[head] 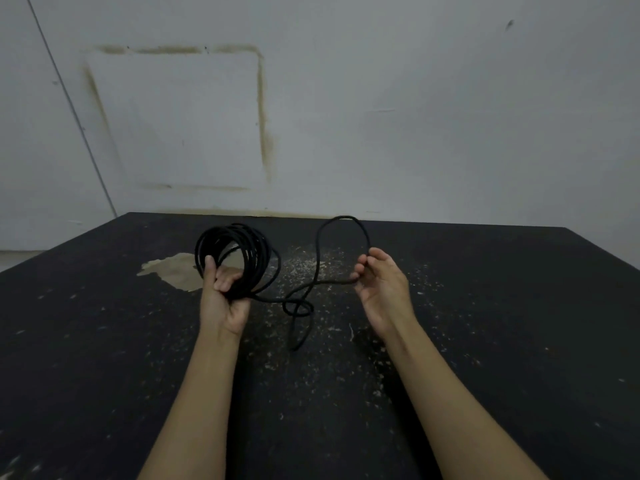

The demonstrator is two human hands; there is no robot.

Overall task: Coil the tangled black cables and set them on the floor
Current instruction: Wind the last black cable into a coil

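Note:
My left hand (225,299) grips the bottom of a round coil of black cable (256,252), several loops standing upright above the fist. From the coil a loose black strand (317,258) runs right, makes a small twisted knot-like loop (298,308) between my hands, and rises in a tall arch to my right hand (381,289). The right hand pinches that strand between thumb and fingertips, palm turned up. A short free tail hangs down from the twisted loop toward the floor.
Below lies a dark black floor mat (485,341) speckled with pale debris, with a torn tan patch (173,271) just left of the coil. A grey-white wall (381,116) with a stained square outline rises behind the mat's far edge.

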